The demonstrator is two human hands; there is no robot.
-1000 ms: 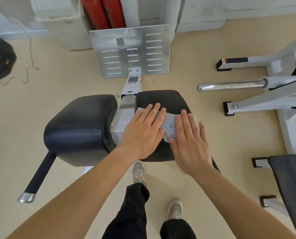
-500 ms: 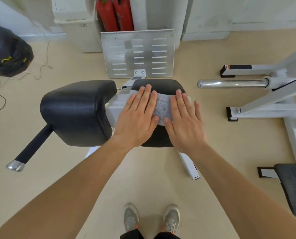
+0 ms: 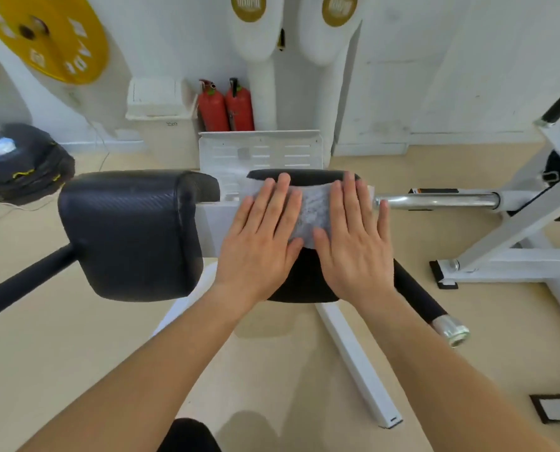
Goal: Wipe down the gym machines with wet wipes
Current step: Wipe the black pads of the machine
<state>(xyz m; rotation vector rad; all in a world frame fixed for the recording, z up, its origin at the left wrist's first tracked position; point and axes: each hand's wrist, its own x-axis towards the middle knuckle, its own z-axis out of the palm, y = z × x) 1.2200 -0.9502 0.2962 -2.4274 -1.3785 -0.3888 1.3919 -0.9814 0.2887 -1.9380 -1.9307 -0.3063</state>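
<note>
A gym machine with a white frame carries two black pads. The right pad (image 3: 304, 278) lies under both of my hands, and a white wet wipe (image 3: 312, 212) is spread flat across its top. My left hand (image 3: 260, 239) presses the wipe's left part with straight fingers. My right hand (image 3: 353, 239) presses its right part the same way. Most of the wipe is hidden under my palms. The larger left pad (image 3: 128, 233) has nothing on it.
A metal footplate (image 3: 260, 151) stands behind the pads, with two red fire extinguishers (image 3: 226, 107) at the wall. A chrome bar (image 3: 435, 200) and white frame (image 3: 516, 236) are to the right. A black handle (image 3: 425, 305) sticks out near right. A black bag (image 3: 20, 161) sits left.
Both hands have slid the wipe toward the far edge of the right pad. The view has tilted up, showing the wall and a yellow weight plate.
</note>
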